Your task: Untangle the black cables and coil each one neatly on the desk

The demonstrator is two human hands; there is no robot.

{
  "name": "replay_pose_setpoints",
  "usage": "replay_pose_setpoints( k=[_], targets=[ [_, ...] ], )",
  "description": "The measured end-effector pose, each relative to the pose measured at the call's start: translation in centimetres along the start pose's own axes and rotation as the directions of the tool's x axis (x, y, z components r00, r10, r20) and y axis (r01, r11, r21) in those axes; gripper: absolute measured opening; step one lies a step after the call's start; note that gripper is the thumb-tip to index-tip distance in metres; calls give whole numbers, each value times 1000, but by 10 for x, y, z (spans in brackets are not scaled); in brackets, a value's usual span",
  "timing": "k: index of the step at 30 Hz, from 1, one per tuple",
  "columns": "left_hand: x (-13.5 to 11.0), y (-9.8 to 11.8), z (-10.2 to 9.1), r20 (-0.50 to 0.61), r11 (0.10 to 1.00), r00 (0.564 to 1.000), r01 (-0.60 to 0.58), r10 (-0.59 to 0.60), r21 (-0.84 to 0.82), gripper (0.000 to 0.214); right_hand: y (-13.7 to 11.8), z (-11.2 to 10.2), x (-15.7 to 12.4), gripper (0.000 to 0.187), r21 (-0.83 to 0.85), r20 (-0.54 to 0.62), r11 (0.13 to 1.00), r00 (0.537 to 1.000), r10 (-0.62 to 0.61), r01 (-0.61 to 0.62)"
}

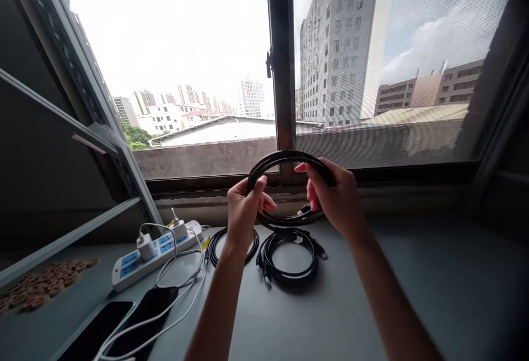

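Between my two hands a coiled black cable (285, 155) is held up in a loop above the table. My left hand (244, 202) grips the coil's left side, thumb pressed over the strands. On the right side, my right hand (333, 190) is closed round the same coil, fingers curled inward. Part of the loop's lower run shows behind the hands, with a connector near my right fingers. Below it lies a second coiled black cable (289, 284) with plugs sticking out. A thinner black cable coil (214, 246) rests to the left, partly hidden by my left forearm.
At the left a white power strip (157, 259) carries two chargers with white cords (173, 321). Dark phones (101, 325) lie in front of it. Small brown rings (49, 284) sit in a pile at far left, by a metal shelf frame (86, 58). A window stands behind.
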State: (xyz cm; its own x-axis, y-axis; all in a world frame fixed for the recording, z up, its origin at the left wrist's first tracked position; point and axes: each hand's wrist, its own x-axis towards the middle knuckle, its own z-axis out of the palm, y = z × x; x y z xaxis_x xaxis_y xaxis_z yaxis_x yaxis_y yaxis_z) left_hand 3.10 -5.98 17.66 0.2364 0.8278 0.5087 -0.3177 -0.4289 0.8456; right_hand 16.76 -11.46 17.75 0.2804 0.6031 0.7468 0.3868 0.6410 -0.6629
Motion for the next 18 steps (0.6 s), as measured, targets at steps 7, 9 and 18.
replay_pose_setpoints(
  k=[7,9,18],
  targets=[
    [1,8,-12,-55,996,998,-11,16,93,27,3,0,-1,16,-185,38,982,999,-30,36],
    [1,13,-17,-109,1000,994,13,-12,13,30,7,-1,-1,24,-233,29,972,999,16,-9],
    [-6,18,-8,-312,960,950,-61,-28,-274,36,13,6,-1,26,-221,119,974,990,78,-50]
  ],
)
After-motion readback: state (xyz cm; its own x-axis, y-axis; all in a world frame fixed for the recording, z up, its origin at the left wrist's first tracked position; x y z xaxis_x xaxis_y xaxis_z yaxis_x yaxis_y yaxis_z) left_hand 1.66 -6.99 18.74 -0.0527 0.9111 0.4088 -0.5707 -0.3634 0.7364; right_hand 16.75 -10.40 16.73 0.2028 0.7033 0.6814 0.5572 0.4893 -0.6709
